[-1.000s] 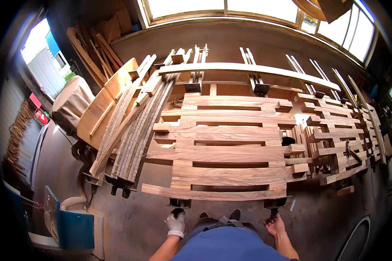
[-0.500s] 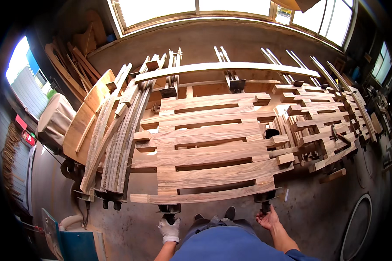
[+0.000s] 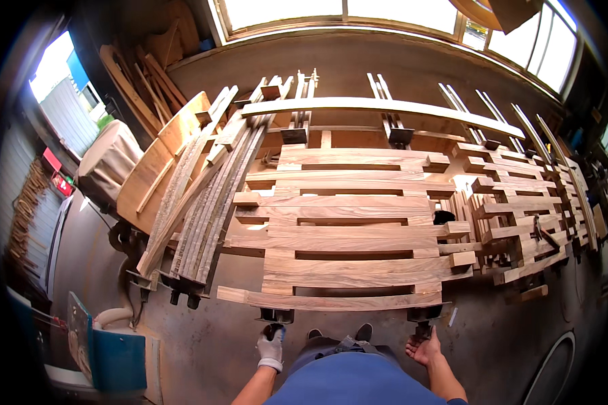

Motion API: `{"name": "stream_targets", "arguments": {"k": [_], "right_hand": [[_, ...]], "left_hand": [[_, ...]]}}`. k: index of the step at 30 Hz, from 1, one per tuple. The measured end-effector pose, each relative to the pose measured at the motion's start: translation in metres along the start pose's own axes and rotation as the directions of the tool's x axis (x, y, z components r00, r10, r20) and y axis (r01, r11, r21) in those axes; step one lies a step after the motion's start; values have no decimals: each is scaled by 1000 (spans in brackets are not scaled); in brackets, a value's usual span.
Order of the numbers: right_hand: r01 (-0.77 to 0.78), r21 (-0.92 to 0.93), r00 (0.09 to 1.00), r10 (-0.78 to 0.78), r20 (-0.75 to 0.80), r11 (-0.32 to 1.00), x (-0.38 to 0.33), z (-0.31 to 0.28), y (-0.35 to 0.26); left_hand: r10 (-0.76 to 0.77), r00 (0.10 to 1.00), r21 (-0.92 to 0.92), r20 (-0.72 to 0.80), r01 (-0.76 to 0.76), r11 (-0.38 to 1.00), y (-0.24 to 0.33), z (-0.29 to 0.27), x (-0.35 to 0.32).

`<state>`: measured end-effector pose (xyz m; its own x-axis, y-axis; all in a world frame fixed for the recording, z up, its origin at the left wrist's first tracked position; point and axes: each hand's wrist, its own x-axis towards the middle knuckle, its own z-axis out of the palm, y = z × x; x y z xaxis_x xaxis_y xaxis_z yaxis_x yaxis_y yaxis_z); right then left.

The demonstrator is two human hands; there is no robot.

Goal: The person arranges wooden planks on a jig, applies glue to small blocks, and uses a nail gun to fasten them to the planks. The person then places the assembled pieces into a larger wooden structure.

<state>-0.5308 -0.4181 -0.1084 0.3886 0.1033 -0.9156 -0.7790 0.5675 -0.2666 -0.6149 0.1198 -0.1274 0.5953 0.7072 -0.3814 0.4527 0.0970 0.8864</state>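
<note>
A wooden frame of pale, slotted boards (image 3: 348,270) lies in front of me, held in long bar clamps. Under its near edge sit two dark clamp heads, a left one (image 3: 277,315) and a right one (image 3: 425,313). My left hand (image 3: 270,349), in a white glove, is closed round the black clamp handle (image 3: 273,331) below the left head. Bare, my right hand (image 3: 423,347) has its fingers curled round the black handle (image 3: 423,331) under the right head. Both handles are partly hidden by my fingers.
Long clamp bars and strips (image 3: 206,216) lean at the left. A long pale board (image 3: 385,106) lies across the far bars. More slotted frames (image 3: 520,202) stand at right, with a hammer (image 3: 544,233) on one. A teal machine part (image 3: 118,364) is at lower left, a hoop (image 3: 550,371) at lower right.
The whole scene has shifted right and turned slightly in the view. Both my hands stay at the two clamp handles, with their grip slightly turned.
</note>
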Motion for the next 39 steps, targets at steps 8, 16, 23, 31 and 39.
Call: {"name": "stream_targets", "arguments": {"k": [8, 16, 23, 31, 39], "right_hand": [[542, -228, 823, -566, -53, 809, 16, -8, 15], [137, -165, 986, -150, -73, 977, -15, 0, -11], [20, 115, 977, -44, 210, 993, 7, -23, -10], [414, -878, 599, -798, 62, 242, -32, 24, -15], [426, -797, 730, -683, 23, 428, -21, 19, -6]], "left_hand": [[-343, 712, -600, 613, 702, 384, -11, -11, 23], [238, 964, 296, -118, -194, 935, 6, 9, -10], [-300, 952, -438, 54, 292, 850, 18, 16, -10], [-575, 812, -526, 101, 534, 662, 7, 12, -11], [-202, 970, 143, 138, 182, 973, 40, -19, -19]]}}
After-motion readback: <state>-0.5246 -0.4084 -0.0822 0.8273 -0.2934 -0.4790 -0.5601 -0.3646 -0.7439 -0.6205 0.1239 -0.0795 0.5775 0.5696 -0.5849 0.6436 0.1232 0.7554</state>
